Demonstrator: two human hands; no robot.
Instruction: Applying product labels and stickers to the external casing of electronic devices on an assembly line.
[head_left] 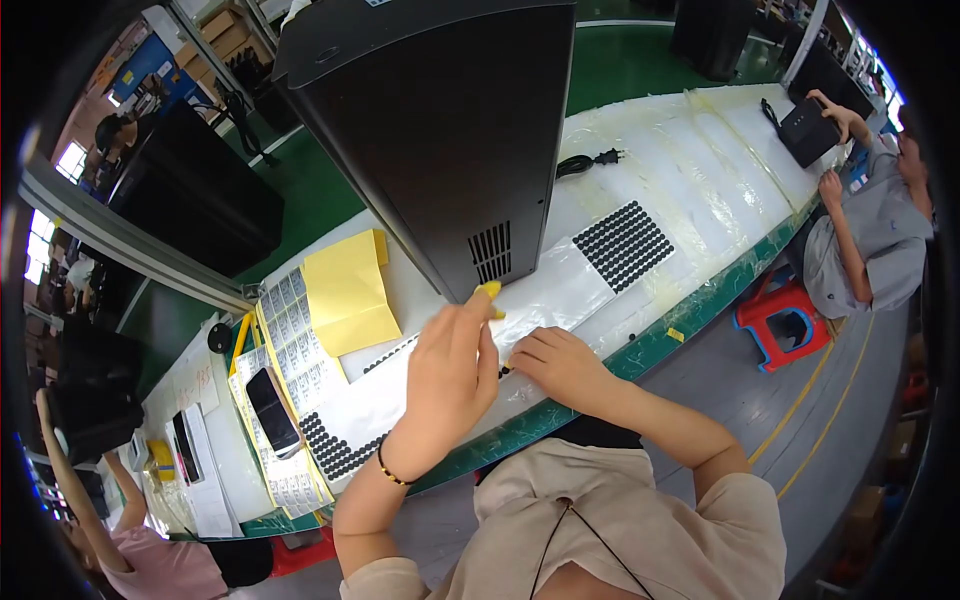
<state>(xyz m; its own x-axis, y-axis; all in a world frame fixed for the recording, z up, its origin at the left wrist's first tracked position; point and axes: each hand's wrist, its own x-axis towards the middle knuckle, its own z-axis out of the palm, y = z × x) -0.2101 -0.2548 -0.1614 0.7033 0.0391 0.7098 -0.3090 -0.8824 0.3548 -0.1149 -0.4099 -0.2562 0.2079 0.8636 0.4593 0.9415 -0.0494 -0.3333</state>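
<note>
My left hand (447,370) is raised over a white backing sheet (545,312), its fingers drawn together. Yellow covers (488,291) show at its fingertips, close to the lower front of a tall black cabinet (430,120). Whatever the fingers may hold is hidden. Bent fingers of my right hand (565,368) rest at the sheet's near edge, closed, with a small dark spot by the tips; I cannot tell if they grip it. Rows of black round pads (625,245) cover the sheet's right end, and more pads (338,450) line its left end.
A yellow paper (350,295) lies over printed label sheets (290,320), with a phone (272,410) beside them. A power cord with plug (590,162) lies behind the cabinet. At right, a co-worker (865,235) handles a black box (808,132); a red stool (785,320) stands there.
</note>
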